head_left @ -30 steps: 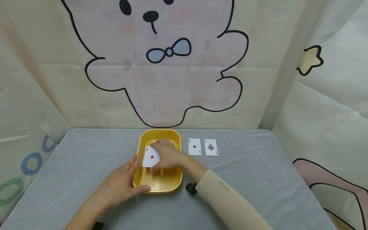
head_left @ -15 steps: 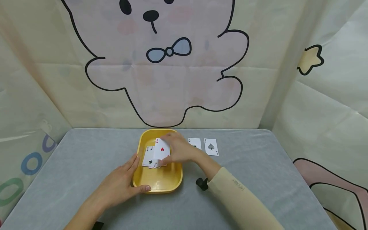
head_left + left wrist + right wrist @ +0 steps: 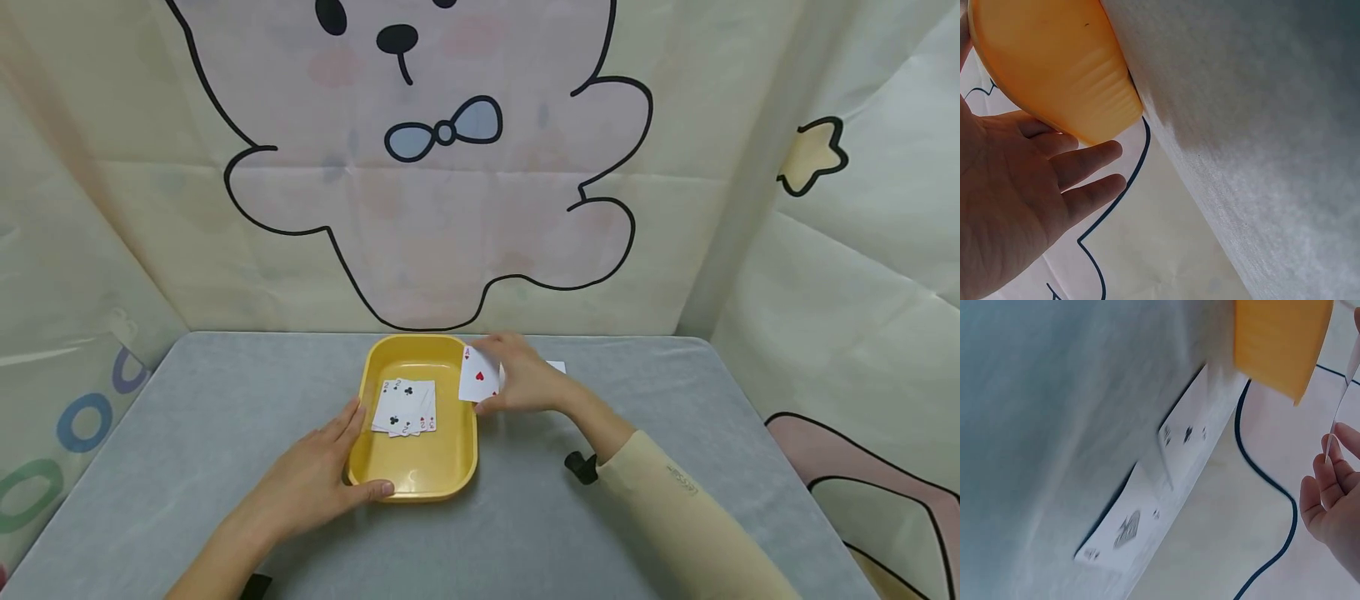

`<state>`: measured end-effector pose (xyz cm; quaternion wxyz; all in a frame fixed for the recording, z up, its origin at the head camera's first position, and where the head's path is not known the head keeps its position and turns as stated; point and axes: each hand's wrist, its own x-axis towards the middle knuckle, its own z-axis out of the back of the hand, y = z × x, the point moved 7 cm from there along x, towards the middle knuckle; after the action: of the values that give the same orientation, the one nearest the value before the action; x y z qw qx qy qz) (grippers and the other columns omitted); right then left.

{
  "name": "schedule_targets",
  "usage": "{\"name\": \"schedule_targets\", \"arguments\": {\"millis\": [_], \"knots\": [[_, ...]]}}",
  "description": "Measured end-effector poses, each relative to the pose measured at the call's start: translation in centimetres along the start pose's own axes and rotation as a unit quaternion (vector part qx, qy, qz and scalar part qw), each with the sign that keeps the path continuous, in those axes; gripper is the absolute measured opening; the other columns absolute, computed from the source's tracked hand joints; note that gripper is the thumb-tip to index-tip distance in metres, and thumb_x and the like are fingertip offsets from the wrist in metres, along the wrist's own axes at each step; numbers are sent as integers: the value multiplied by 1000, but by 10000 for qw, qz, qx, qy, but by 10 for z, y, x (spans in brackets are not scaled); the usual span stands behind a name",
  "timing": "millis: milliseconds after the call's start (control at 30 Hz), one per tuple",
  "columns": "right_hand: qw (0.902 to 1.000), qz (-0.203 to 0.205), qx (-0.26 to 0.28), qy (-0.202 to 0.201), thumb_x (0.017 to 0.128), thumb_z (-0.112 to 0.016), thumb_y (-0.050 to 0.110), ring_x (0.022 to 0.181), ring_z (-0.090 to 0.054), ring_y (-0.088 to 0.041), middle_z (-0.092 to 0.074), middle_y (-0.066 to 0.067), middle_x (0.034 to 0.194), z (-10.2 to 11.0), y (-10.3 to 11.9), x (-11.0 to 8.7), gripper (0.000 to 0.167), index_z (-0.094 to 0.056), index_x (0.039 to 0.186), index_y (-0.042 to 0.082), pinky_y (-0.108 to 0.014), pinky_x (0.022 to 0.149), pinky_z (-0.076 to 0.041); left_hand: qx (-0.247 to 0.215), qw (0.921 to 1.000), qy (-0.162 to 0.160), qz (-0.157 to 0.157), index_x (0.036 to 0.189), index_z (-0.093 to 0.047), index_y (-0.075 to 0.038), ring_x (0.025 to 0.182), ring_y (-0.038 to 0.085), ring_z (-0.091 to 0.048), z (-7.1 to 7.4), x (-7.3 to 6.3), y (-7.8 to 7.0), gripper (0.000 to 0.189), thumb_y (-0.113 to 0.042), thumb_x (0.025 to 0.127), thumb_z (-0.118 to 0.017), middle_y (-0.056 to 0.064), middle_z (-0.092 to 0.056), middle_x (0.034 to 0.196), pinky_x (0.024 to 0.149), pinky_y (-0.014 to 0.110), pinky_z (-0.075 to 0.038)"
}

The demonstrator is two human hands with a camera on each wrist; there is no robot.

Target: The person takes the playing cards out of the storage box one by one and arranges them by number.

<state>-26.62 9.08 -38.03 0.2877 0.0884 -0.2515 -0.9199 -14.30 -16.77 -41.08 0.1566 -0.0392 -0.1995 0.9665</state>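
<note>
At the near left side of the yellow tray (image 3: 420,479), left hand (image 3: 318,471) with fingers straight, thumb on the rim. Inside the tray, a small messy pile of cards (image 3: 405,407). Up over the tray's far right edge, ace of hearts (image 3: 478,377) pinched by the right hand (image 3: 528,382). Right of the tray on the gray desk (image 3: 675,383), ace of clubs (image 3: 1186,431), then ace of spades (image 3: 1125,525). Behind, a cloth (image 3: 442,225) with a big animal in a blue bow tie.

Cartoon backdrop (image 3: 438,204), yellow star (image 3: 812,158), grey tablecloth (image 3: 720,433)
</note>
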Motion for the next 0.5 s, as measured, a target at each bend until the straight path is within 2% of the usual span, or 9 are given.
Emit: {"name": "schedule_targets", "arguments": {"millis": [500], "knots": [[9997,-146,-50,-195,75,-91,25,141,-39,-36,-45,-17,153,27,-54,-32,92,-49,154,4,-58,112,-42,-17,10000,31,13,163,-32,0,138,47,-51,-1,-1,2,118,-78,83,-70,20,-30,168,108,65,-43]]}}
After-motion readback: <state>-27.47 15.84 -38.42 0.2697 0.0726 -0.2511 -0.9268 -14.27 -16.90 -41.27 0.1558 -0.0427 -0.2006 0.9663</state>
